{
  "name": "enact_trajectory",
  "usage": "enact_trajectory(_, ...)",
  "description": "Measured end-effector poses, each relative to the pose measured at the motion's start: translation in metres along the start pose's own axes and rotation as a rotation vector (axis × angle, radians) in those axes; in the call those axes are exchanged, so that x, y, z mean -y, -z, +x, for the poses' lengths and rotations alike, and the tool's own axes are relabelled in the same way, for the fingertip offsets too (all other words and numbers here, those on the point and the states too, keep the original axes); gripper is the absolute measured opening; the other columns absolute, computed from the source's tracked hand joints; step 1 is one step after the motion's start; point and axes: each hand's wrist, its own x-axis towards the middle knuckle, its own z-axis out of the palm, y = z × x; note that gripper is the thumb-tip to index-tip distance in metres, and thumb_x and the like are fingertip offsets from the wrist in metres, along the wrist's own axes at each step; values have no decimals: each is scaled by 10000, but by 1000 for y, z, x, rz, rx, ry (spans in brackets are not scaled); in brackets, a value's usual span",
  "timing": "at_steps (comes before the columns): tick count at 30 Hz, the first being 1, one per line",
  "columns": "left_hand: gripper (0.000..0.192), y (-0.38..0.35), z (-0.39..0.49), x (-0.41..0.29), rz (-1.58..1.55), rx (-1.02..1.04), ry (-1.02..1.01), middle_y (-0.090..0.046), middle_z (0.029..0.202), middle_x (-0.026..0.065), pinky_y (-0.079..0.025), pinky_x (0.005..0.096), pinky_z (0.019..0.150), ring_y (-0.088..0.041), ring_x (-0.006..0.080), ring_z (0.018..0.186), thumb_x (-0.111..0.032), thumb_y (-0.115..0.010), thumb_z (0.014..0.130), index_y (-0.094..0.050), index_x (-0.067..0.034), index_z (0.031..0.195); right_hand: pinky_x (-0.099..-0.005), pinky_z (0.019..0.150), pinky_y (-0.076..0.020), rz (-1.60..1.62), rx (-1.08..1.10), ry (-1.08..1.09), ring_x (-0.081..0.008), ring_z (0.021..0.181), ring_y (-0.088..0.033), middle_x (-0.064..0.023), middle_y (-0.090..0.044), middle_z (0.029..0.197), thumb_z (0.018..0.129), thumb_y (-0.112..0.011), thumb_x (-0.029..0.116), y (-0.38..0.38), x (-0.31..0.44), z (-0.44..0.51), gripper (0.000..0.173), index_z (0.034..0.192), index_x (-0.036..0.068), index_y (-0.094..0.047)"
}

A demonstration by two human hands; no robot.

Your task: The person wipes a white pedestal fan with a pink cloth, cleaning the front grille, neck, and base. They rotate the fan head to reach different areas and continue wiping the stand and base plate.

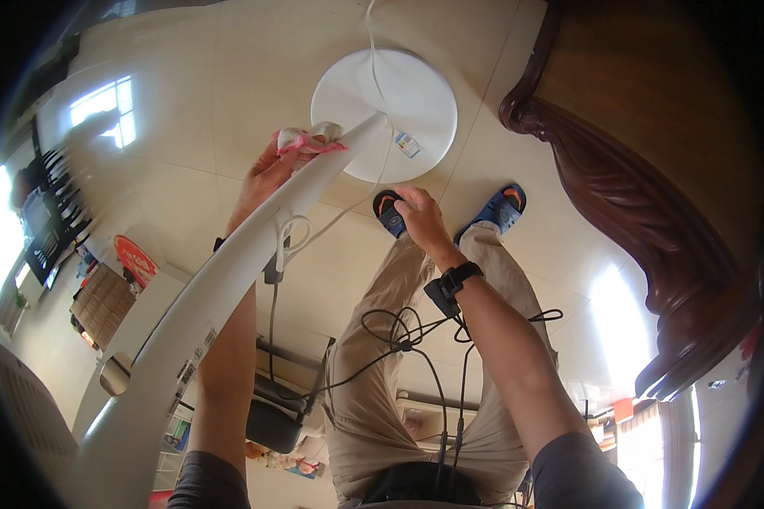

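A white standing appliance, which looks like a pedestal fan, rises from a round white base [337,95] on the floor; its long white pole [229,280] slants toward me at the left. My left hand [264,178] grips a white cloth with pink edging [309,140] and presses it against the pole's lower part. The fingertips are partly hidden by cloth and pole. My right hand [423,219] hangs loosely bent above a blue slipper [391,219], with nothing visible in it. A white power cord [350,210] crosses the base and meets a white cord hook [296,235] on the pole.
Carved dark wooden furniture [617,216] curves along the right. Black cables [407,343] dangle between my wrists and waist. Behind me stands a black-cushioned chair [274,417]. A woven brown box [105,302] and a red round item [135,261] are at the left.
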Motion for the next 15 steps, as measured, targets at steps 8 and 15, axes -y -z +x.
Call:
enact_trajectory(8,371,-11,-43,-35,649,267,-264,-589,1310,190,-497,367,959,-612,281,1148,-102,-544,967,-542,7,1322,-367,953,-492,290,-140,47,-276,1100,-633,-148,-657,1204,894,-614,154,3,20,11,316,1171,8,-660)
enact_trajectory(15,429,-15,50,0,1144,339,-172,-582,1321,163,-464,350,977,-591,312,1164,-206,-529,999,-476,-67,1402,-316,916,-508,131,-62,420,-239,1101,-634,-157,-617,1243,924,-648,157,-17,108,47,406,1296,14,-568)
